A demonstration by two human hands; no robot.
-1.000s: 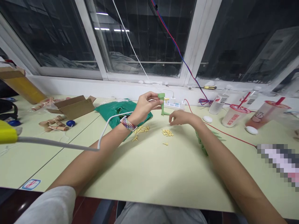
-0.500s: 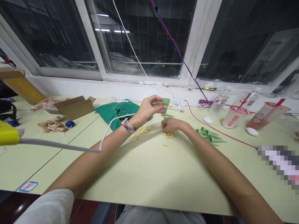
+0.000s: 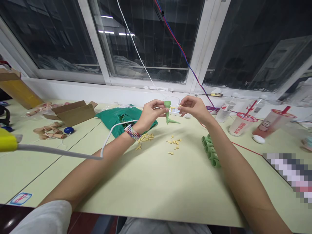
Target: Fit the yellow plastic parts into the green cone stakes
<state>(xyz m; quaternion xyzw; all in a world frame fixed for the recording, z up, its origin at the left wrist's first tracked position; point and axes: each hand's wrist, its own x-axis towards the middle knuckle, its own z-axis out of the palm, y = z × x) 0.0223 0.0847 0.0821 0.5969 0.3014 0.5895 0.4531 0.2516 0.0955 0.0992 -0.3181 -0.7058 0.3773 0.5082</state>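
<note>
My left hand (image 3: pixel 151 114) pinches a green plastic watering spike (image 3: pixel 167 110) near its wide top, point downward. A small yellow peg (image 3: pixel 172 107) juts from the spike's right side. Just to the right, my right hand (image 3: pixel 196 109) is raised with thumb and fingertips closed on a small yellow valve piece (image 3: pixel 180 106), mostly covered by the fingers. Below the hands, loose yellow valve pieces (image 3: pixel 174 142) are scattered on the table, with a denser pile (image 3: pixel 146 137) beside my left wrist. Several green spikes (image 3: pixel 210 150) lie by my right forearm, which partly hides them.
Behind the held spike lie another green spike (image 3: pixel 174 121) and a power strip (image 3: pixel 177 112). A green plastic bag (image 3: pixel 117 117), cardboard box (image 3: pixel 74 113) and wooden toys (image 3: pixel 52 130) are left. Drink cups (image 3: pixel 242 123) stand right. A white cable (image 3: pixel 60 152) crosses my left forearm.
My right hand has risen from the yellow pieces on the table to beside the spike's top, now with a small yellow piece in its fingertips. The left hand still holds the spike.
</note>
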